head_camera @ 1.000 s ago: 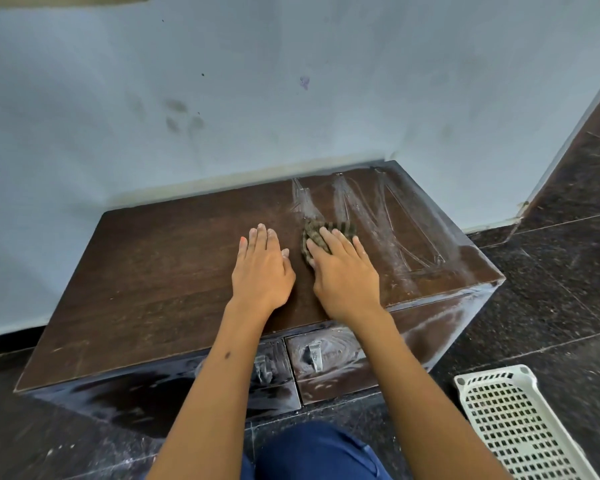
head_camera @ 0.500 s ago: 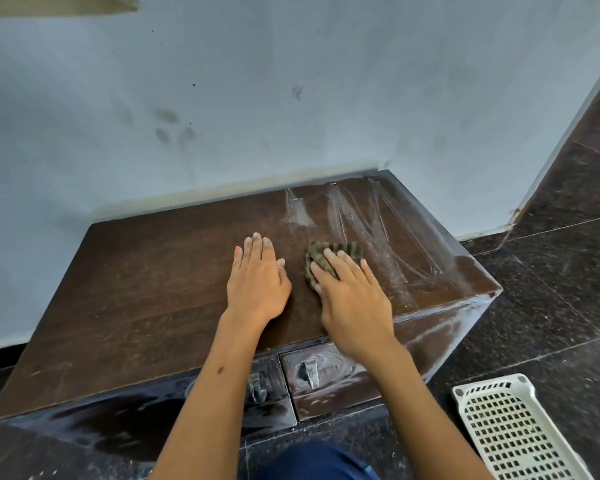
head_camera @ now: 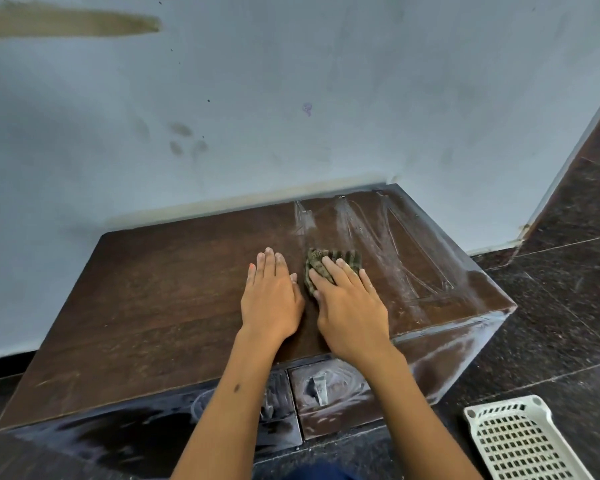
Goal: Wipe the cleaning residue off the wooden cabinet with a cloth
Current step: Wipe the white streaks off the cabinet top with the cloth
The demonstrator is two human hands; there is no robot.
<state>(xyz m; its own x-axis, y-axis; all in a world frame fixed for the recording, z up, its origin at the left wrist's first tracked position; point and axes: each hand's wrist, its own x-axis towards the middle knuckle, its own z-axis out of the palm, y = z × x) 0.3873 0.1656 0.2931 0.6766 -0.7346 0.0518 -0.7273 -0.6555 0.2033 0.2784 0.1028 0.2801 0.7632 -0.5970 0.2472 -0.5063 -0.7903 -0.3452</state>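
A low dark wooden cabinet stands against the wall, its top streaked with whitish residue on the right part. A small greenish-grey cloth lies on the top near the middle. My right hand presses flat on the cloth with straight fingers, covering its near part. Just to its left, my left hand rests flat on the bare wood, palm down, fingers straight. The cabinet's front shows two small drawers smeared with residue.
A pale blue wall rises right behind the cabinet. Dark polished stone floor surrounds it on the right and front. A white perforated plastic basket lies on the floor at the lower right.
My right hand has slid the cloth a little toward me and back near the cabinet's middle, clearing residue there. The left hand stays in place. The camera shifted slightly.
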